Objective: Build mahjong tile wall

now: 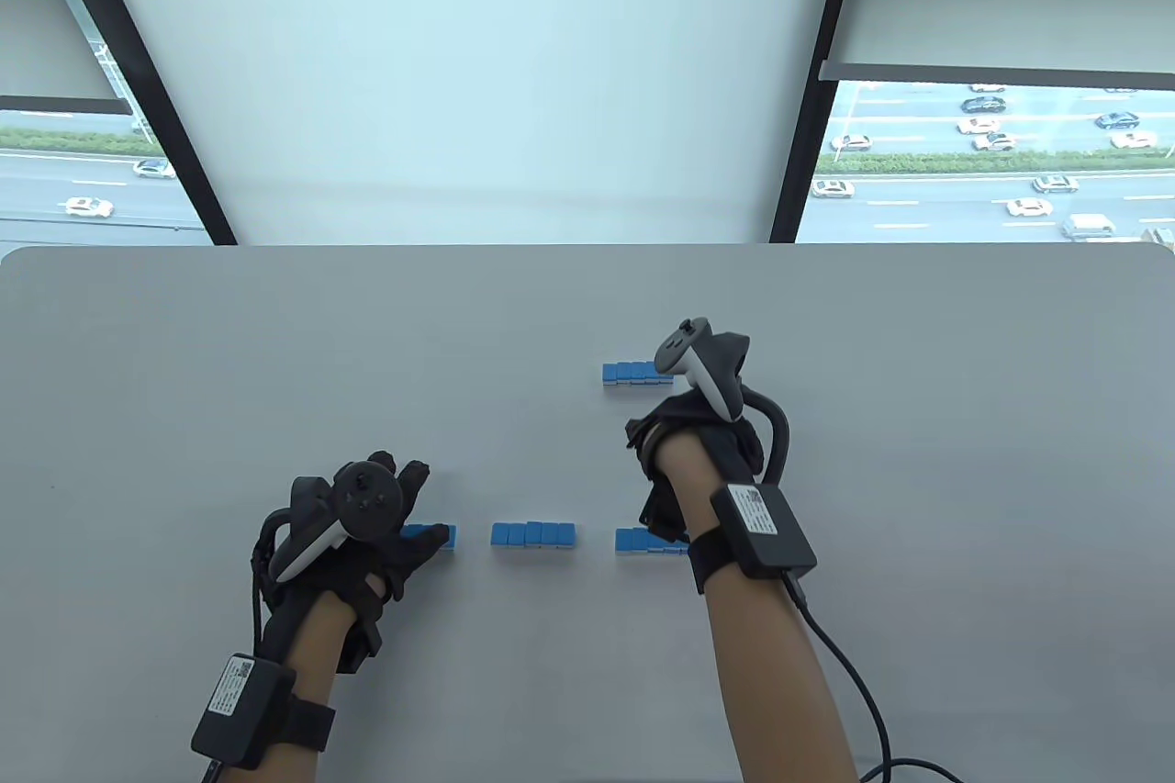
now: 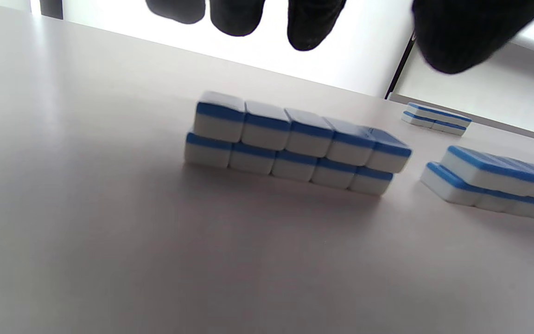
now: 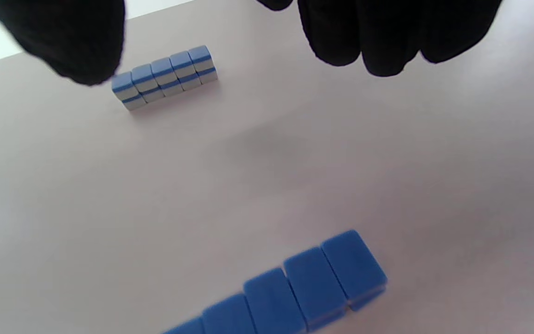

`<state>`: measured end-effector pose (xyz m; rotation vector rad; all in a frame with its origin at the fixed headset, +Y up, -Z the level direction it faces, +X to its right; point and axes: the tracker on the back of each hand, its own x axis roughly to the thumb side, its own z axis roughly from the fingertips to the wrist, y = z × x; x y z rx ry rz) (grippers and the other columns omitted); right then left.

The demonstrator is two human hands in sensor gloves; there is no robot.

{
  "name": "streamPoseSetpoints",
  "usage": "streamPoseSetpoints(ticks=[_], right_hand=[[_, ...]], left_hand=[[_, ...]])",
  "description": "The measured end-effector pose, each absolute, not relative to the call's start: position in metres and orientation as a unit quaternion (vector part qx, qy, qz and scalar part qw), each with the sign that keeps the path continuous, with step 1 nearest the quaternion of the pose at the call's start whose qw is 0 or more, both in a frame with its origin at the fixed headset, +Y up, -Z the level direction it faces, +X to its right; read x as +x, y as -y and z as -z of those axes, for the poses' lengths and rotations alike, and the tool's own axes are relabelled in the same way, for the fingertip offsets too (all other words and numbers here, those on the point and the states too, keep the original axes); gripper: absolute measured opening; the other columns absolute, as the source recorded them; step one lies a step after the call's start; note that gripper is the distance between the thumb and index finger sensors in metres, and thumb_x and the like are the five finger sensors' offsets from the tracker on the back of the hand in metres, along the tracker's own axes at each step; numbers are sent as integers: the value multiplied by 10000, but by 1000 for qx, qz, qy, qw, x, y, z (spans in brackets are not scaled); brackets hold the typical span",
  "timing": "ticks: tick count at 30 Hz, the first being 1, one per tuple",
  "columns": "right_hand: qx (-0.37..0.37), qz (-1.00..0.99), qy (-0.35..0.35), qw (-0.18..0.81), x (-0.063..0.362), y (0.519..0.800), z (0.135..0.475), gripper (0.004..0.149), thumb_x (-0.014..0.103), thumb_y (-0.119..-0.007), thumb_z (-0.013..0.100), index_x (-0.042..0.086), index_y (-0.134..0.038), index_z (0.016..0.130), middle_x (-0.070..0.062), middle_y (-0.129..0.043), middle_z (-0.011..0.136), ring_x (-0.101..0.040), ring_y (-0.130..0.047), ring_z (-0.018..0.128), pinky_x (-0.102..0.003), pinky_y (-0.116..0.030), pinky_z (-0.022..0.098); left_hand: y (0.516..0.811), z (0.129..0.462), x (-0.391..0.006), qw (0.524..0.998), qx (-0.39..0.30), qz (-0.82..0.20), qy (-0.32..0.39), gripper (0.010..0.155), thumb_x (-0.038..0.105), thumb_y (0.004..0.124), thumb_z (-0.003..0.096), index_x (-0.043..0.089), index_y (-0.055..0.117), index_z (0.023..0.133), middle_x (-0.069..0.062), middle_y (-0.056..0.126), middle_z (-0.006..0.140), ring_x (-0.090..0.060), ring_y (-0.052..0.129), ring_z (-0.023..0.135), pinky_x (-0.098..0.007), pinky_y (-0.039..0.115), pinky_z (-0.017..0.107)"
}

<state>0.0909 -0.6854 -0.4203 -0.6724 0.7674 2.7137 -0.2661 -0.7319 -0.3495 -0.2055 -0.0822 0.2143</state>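
Four short two-layer rows of blue-backed mahjong tiles stand on the grey table (image 1: pixel 229 379). My left hand (image 1: pixel 408 503) hovers with straight fingers over the left near row (image 1: pixel 430 534). In the left wrist view its fingertips (image 2: pixel 311 28) hang above that row (image 2: pixel 295 144) without touching it. The middle near row (image 1: pixel 533 534) stands free to its right. My right hand (image 1: pixel 681 423) is between the far row (image 1: pixel 633 374) and the right near row (image 1: pixel 647 542), which its wrist partly hides. Its loosely curled fingers (image 3: pixel 383 41) hold nothing.
The table's far edge (image 1: pixel 587 248) meets a window wall with dark frames. A cable (image 1: pixel 863 700) trails from my right wrist unit toward the near edge. Bare tabletop lies to the left and right of the rows.
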Motion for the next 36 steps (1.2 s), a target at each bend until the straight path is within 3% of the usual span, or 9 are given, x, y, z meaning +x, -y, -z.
streamPoseSetpoints(ticks=[6, 13, 25, 32, 36], right_hand=[[-249, -915, -279, 152, 101, 722, 373, 1015, 672, -736, 355, 61, -286, 1027, -258, -521, 1013, -583, -660, 869, -642, -637, 624], [-244, -901, -281, 221, 88, 736, 362, 1045, 667, -741, 354, 36, -234, 1015, -267, -473, 1004, -580, -629, 854, -645, -606, 621], [-272, -909, -281, 141, 49, 749, 363, 1155, 666, -809, 325, 19, -126, 994, -290, -355, 998, -586, -550, 865, -653, -555, 646], [-279, -921, -260, 84, 39, 755, 368, 1129, 642, -816, 337, 5, -154, 993, -291, -408, 978, -585, -598, 846, -655, -596, 630], [-275, -931, -236, 36, 35, 756, 372, 1098, 654, -821, 324, -7, -258, 997, -296, -503, 956, -571, -692, 807, -647, -663, 600]], left_hand=[[729, 346, -259, 987, -100, -114, 57, 828, 683, 696, 400, 322, 480, 1114, -80, 398, 1198, -454, 383, 1080, -747, 339, 696], [725, 345, -249, 986, -94, -114, 80, 827, 682, 696, 401, 322, 480, 1115, -81, 397, 1199, -455, 382, 1080, -748, 337, 696], [726, 346, -243, 983, -106, -121, 94, 829, 684, 692, 402, 327, 471, 1117, -78, 384, 1202, -457, 365, 1082, -751, 326, 693], [726, 346, -243, 983, -108, -120, 90, 829, 683, 693, 403, 324, 472, 1117, -80, 382, 1202, -457, 363, 1082, -752, 323, 692], [726, 346, -243, 983, -109, -116, 89, 831, 684, 693, 403, 327, 465, 1118, -81, 376, 1203, -459, 360, 1082, -752, 320, 692]])
